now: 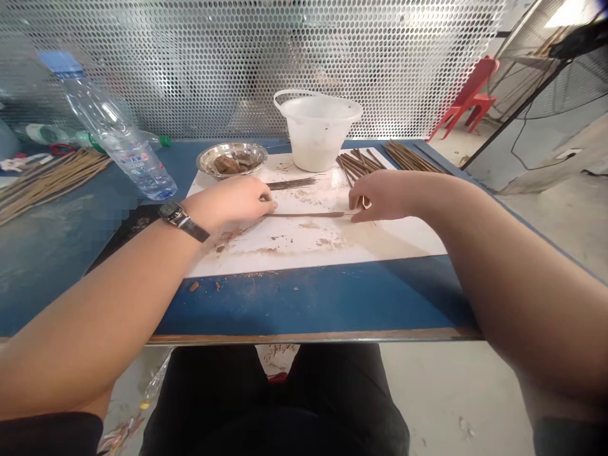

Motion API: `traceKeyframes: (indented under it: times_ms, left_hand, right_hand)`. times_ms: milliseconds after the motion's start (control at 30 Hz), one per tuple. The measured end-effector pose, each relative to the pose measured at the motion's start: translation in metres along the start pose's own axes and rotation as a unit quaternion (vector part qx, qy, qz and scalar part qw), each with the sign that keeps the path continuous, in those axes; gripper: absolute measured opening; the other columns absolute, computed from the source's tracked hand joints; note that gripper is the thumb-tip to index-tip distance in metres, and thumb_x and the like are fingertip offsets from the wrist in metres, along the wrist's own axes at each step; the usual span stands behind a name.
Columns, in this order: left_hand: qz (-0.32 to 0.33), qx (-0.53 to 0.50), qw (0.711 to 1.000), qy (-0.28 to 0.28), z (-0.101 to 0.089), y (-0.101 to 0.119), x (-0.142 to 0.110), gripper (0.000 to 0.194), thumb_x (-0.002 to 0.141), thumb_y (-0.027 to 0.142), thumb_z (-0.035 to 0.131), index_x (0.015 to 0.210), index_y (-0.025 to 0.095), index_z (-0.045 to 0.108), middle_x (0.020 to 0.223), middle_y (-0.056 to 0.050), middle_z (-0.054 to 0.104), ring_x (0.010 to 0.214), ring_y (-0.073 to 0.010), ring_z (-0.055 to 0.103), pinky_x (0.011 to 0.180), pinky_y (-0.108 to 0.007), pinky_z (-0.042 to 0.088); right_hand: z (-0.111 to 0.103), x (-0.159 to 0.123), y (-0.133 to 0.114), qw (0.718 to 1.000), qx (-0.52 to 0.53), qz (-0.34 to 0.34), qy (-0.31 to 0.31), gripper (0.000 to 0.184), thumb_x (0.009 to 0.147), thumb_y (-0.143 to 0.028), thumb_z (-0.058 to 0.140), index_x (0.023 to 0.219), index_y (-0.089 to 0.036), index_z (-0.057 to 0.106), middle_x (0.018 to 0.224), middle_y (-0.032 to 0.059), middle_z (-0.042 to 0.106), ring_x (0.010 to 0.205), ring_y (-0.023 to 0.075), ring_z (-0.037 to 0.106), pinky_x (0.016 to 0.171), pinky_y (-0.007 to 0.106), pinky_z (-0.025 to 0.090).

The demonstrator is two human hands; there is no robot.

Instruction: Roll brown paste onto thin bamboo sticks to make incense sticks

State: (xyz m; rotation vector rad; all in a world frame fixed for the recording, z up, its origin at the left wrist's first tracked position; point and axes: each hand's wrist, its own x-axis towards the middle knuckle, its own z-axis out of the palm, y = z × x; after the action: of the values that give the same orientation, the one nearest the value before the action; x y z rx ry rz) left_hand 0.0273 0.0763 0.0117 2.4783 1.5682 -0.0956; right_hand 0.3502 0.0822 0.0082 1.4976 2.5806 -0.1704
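As I watch from the head view, the brown stick lies nearly level across the white sheet on the table, between my two hands. I judge it to be very light, with a thin, stiff core inside a coating that looks soft and matt, likely to dent or smear under a hard squeeze rather than slip away. The bare, slender tip at its right end seems the best place to take hold; along the brown part I would use only flat, gentle pressure.

My left hand lies low over the stick's left end, palm down, fingers bent and covering that end, so I can't make out whether they grip it or merely rest on it. My right hand arches beside the bare tip, wrist raised, thumb and fingers curled with a gap within the curl; whether their ends meet on the tip, I can't make out. Both forearms angle inward from the sides, the right elbow bent well outward.
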Motion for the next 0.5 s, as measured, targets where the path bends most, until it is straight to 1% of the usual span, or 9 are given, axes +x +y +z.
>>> traceKeyframes:
  times_ms: [100,133,200,300,400,500]
  left_hand:
    - [-0.020,0.015,1.000,-0.008,0.000,0.001,0.001,0.048,0.096,0.061,0.057,0.113,0.026,0.084,0.114,-0.012,0.082,0.092,-0.0281,0.070,0.077,-0.036,0.048]
    - [-0.020,0.016,1.000,-0.007,-0.001,0.001,0.000,0.048,0.096,0.061,0.056,0.114,0.026,0.084,0.116,-0.011,0.082,0.094,-0.0284,0.071,0.077,-0.036,0.048]
    - [-0.014,0.015,1.000,-0.009,-0.002,0.001,-0.002,0.049,0.097,0.061,0.055,0.115,0.026,0.084,0.120,-0.011,0.081,0.097,-0.0289,0.071,0.079,-0.036,0.049]
    - [-0.005,0.012,1.000,0.004,-0.004,-0.002,-0.005,0.050,0.098,0.060,0.054,0.119,0.025,0.082,0.125,-0.012,0.080,0.104,-0.0298,0.071,0.082,-0.036,0.050]
    - [0.007,0.012,0.999,0.037,-0.002,-0.002,-0.005,0.051,0.100,0.060,0.053,0.124,0.024,0.080,0.133,-0.013,0.077,0.113,-0.0314,0.070,0.087,-0.037,0.051]
    - [0.043,0.005,0.997,0.060,0.003,0.008,-0.006,0.059,0.102,0.061,0.050,0.141,0.023,0.072,0.150,-0.014,0.069,0.129,-0.0337,0.065,0.100,-0.040,0.051]
  right_hand:
    - [-0.001,0.001,0.002,0.999,0.037,0.000,-0.019,0.029,0.084,-0.057,0.081,0.085,-0.028,0.082,0.093,0.0082,0.081,0.073,0.0257,0.070,0.062,0.041,0.052]
    - [-0.001,0.001,0.001,0.999,0.041,-0.001,-0.022,0.027,0.084,-0.054,0.080,0.082,-0.028,0.081,0.090,0.0077,0.080,0.070,0.0242,0.069,0.061,0.040,0.051]
    - [-0.001,0.001,-0.003,0.999,0.033,-0.011,-0.018,0.026,0.087,-0.052,0.077,0.082,-0.027,0.080,0.088,0.0077,0.080,0.068,0.0226,0.067,0.060,0.039,0.048]
    - [0.003,0.003,-0.015,0.999,0.013,-0.045,0.014,0.027,0.092,-0.049,0.069,0.092,-0.025,0.081,0.095,0.0091,0.080,0.075,0.0240,0.068,0.065,0.038,0.049]
    - [0.010,0.008,-0.037,0.994,0.025,-0.090,0.058,0.025,0.098,-0.040,0.062,0.099,-0.023,0.080,0.106,0.0109,0.079,0.089,0.0264,0.069,0.074,0.039,0.050]
    - [0.018,0.013,-0.060,0.987,0.051,-0.112,0.099,0.024,0.101,-0.030,0.057,0.100,-0.020,0.079,0.109,0.0126,0.078,0.096,0.0272,0.070,0.079,0.038,0.049]
